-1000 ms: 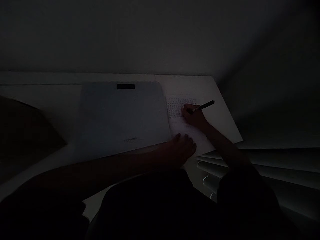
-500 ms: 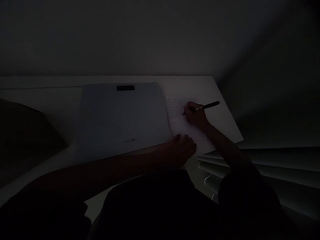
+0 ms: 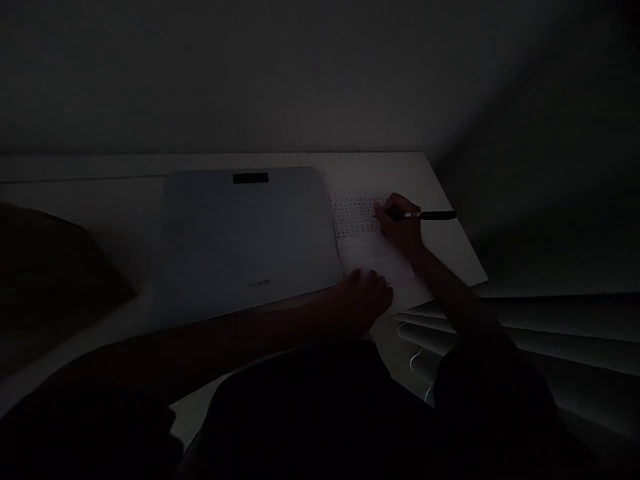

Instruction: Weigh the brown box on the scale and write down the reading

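Note:
A dark pen (image 3: 438,215) is pinched in my right hand (image 3: 403,223), its back end pointing right and its tip near the rows of writing. Under that hand lies a white sheet of paper (image 3: 360,250), its upper part filled with small rows of handwritten marks. My left hand (image 3: 366,297) rests at the sheet's lower edge with the fingers curled in; I see nothing in it, though the picture is very dark. To the left of the paper is a flat pale-grey board (image 3: 245,233), with a dark rectangle near its top and a faint logo below.
Everything sits on a white table (image 3: 450,247) against a wall (image 3: 250,73). Pale folds of cloth (image 3: 575,340) hang past the table's right corner. A large dark shape (image 3: 55,280) covers the left side.
My right hand has shifted slightly right and up over the page. The pen has swung to lie nearly level. My left hand stays in place.

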The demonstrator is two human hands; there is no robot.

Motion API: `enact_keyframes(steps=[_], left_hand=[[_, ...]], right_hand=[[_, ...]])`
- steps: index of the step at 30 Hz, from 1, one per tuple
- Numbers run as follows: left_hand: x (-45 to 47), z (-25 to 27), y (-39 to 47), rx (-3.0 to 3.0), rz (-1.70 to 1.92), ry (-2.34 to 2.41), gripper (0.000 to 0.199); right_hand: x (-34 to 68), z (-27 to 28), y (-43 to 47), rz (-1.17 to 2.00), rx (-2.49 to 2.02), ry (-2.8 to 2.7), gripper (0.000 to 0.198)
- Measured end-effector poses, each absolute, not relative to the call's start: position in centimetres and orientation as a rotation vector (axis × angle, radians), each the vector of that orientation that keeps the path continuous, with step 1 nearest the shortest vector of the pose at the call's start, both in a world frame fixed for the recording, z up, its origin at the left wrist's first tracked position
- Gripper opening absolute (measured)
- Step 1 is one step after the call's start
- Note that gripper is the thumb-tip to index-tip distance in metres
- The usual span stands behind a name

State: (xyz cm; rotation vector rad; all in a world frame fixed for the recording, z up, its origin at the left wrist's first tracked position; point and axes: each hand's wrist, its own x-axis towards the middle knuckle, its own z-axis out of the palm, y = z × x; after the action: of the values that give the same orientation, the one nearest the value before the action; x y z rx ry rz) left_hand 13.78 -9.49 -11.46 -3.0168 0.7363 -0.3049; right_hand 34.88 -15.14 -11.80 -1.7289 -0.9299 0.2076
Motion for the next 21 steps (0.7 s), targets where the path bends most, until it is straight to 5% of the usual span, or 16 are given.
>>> enact_keyframes(steps=[21], left_hand=[[13.81,-11.56,-9.49,-3.031,-0.358,0.744,0.042]], right_hand=[[34.32,-11.79,-15.10,0.242,-1.749,-1.114,0.045]])
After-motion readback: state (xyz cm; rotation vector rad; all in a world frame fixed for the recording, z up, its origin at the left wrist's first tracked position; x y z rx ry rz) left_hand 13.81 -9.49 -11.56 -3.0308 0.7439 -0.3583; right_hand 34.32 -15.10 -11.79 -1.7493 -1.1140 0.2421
